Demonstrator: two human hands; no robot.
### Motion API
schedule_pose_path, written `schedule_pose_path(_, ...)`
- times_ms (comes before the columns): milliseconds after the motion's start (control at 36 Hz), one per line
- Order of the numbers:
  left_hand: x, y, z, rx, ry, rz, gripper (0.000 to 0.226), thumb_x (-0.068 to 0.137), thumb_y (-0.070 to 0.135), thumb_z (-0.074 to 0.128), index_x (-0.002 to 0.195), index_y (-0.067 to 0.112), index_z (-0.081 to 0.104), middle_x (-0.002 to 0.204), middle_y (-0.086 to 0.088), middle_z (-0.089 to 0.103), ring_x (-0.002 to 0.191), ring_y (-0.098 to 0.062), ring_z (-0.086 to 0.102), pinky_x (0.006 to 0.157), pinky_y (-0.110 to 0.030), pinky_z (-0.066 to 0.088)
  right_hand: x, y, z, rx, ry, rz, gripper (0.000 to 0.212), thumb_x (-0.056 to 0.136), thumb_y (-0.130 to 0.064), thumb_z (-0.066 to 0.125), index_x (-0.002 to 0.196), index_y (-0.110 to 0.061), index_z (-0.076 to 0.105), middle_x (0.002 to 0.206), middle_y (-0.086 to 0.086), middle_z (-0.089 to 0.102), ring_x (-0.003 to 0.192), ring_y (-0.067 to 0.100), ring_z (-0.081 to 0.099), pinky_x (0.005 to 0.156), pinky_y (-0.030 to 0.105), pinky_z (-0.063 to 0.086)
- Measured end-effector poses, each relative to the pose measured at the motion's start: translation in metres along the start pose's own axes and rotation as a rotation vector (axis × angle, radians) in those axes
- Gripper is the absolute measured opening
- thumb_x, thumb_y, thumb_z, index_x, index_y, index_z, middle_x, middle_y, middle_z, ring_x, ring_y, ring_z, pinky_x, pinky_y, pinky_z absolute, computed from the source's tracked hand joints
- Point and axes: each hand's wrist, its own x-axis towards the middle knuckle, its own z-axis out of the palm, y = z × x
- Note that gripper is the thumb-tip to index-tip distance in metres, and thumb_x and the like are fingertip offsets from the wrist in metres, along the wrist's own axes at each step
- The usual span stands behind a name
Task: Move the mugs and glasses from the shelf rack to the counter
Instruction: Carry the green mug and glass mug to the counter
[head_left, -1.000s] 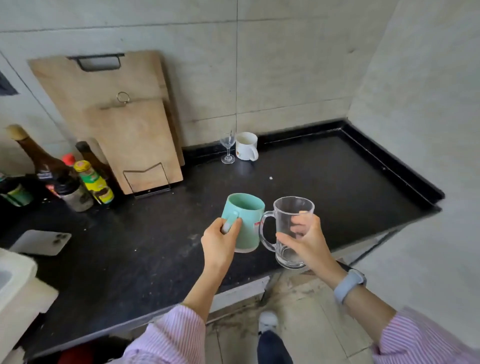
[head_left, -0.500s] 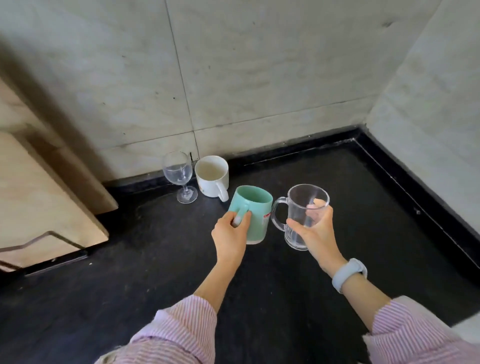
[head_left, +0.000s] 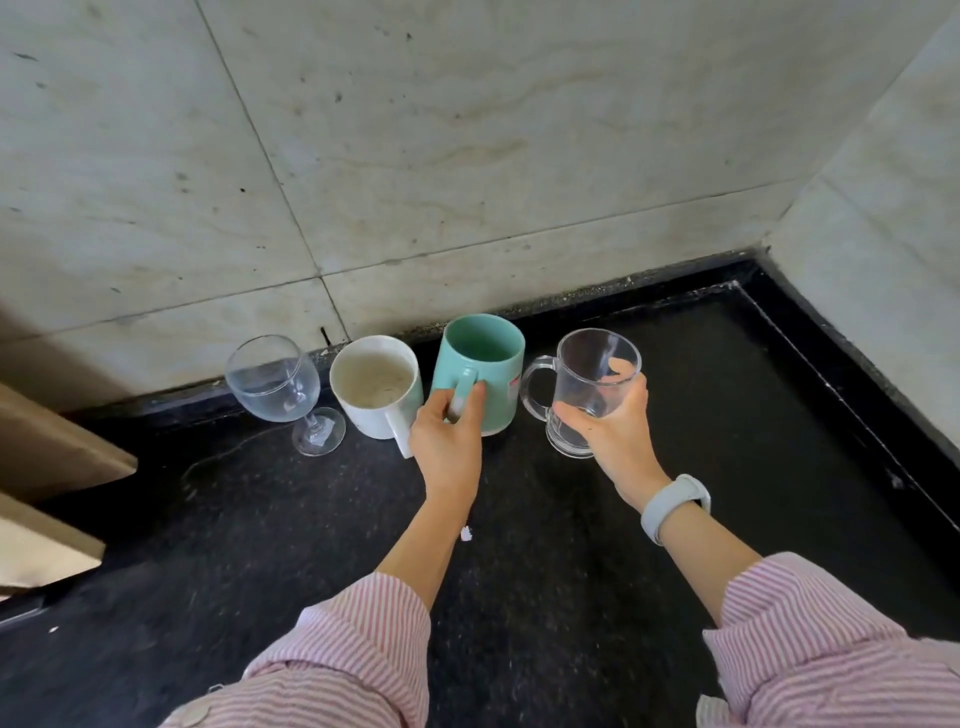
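Note:
My left hand (head_left: 448, 435) grips the handle of a teal mug (head_left: 480, 364), which stands upright close to the back wall on the black counter (head_left: 571, 545). My right hand (head_left: 613, 431) wraps around a clear glass mug (head_left: 587, 379) just to the right of the teal one, its base at or just above the counter. A white mug (head_left: 375, 387) stands immediately left of the teal mug, touching or nearly touching it. Left of that stands a wine glass (head_left: 278, 387).
Tiled walls meet in a corner at the back right, with a raised black rim (head_left: 831, 374) along the counter's right side. Wooden cutting boards (head_left: 47, 467) lean at the far left. A grey watch (head_left: 670, 506) is on my right wrist.
Both hands have carried the teal mug and the glass mug forward to the back wall, beside the white mug. The view has moved in closer to the corner.

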Motion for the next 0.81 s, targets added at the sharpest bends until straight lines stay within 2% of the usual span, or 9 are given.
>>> schedule_pose_path(56,0.006,-0.003,0.004,-0.020,0.005,-0.004,0.027,0.084,0.031,0.063,0.072,0.007,0.060,0.076,-0.017,0.062,0.065,-0.008,0.049,0.061,-0.019,0.040,0.009,0.001,0.003,-0.013,-0.014,-0.011,0.085,0.066,-0.018,0.081,0.132,-0.022,0.027,0.136,0.005,0.036,0.123,0.017,0.043,0.103,0.032,0.042)
schedule_pose_path(111,0.011,-0.005,0.008,-0.031,0.003,-0.005,0.021,0.085,0.031,0.062,0.068,0.019,0.059,0.075,-0.012,0.064,0.061,0.001,0.048,0.057,-0.010,0.038,0.017,0.001,0.006,-0.022,-0.020,-0.023,0.085,0.067,-0.018,0.080,0.132,-0.022,0.027,0.136,0.004,0.037,0.122,0.014,0.043,0.099,0.026,0.041)
schedule_pose_path(167,0.014,-0.008,0.009,-0.026,0.010,-0.004,0.020,0.086,0.030,0.061,0.067,0.028,0.057,0.074,-0.007,0.064,0.059,0.005,0.048,0.057,-0.007,0.038,0.024,0.001,0.009,-0.026,-0.026,-0.026,0.084,0.067,-0.018,0.080,0.133,-0.021,0.027,0.136,0.002,0.038,0.121,0.013,0.044,0.098,0.023,0.040)
schedule_pose_path(278,0.020,-0.013,0.010,0.005,0.011,0.013,0.015,0.088,0.030,0.057,0.073,0.031,0.056,0.084,-0.010,0.068,0.065,-0.004,0.050,0.063,-0.016,0.041,0.034,0.002,0.010,-0.048,-0.064,-0.037,0.086,0.069,-0.016,0.078,0.137,-0.022,0.026,0.137,-0.001,0.038,0.123,0.008,0.039,0.096,0.017,0.032)
schedule_pose_path(361,0.017,-0.018,0.011,0.021,-0.031,0.026,0.016,0.091,0.029,0.052,0.076,0.034,0.053,0.092,-0.012,0.066,0.073,-0.006,0.052,0.063,-0.010,0.039,0.041,0.002,0.007,-0.093,-0.072,-0.043,0.086,0.071,-0.018,0.077,0.137,-0.026,0.024,0.138,-0.004,0.039,0.124,0.007,0.039,0.096,0.016,0.030)
schedule_pose_path(472,0.007,-0.027,0.011,0.024,-0.121,-0.027,0.015,0.094,0.022,0.046,0.095,0.022,0.060,0.109,-0.010,0.062,0.096,-0.012,0.055,0.082,-0.020,0.039,0.046,-0.001,0.005,-0.144,-0.067,-0.054,0.084,0.071,-0.018,0.077,0.135,-0.020,0.023,0.137,-0.003,0.037,0.126,0.013,0.039,0.103,0.026,0.034)
schedule_pose_path(611,0.004,-0.029,0.008,0.091,-0.140,-0.007,0.022,0.094,0.019,0.047,0.110,0.013,0.061,0.112,-0.007,0.064,0.102,-0.010,0.058,0.092,-0.025,0.044,0.043,0.001,0.010,-0.146,0.006,-0.044,0.083,0.071,-0.019,0.077,0.136,-0.025,0.027,0.128,-0.003,0.027,0.119,0.014,0.041,0.102,0.026,0.034)
schedule_pose_path(750,0.002,-0.026,0.006,0.214,-0.105,0.025,0.025,0.093,0.024,0.051,0.107,0.006,0.060,0.098,-0.014,0.065,0.090,-0.023,0.063,0.084,-0.036,0.051,0.033,0.000,0.017,-0.135,0.144,-0.053,0.064,0.073,-0.018,0.075,0.124,-0.023,0.036,0.121,-0.004,0.044,0.115,0.016,0.050,0.098,0.030,0.042)
schedule_pose_path(806,0.002,-0.025,0.006,0.265,-0.080,0.055,0.021,0.092,0.021,0.052,0.101,0.004,0.061,0.095,-0.012,0.062,0.085,-0.022,0.060,0.082,-0.034,0.051,0.034,-0.002,0.015,-0.134,0.139,-0.047,0.062,0.075,-0.016,0.073,0.124,-0.019,0.034,0.123,-0.001,0.048,0.118,0.019,0.049,0.101,0.034,0.042)
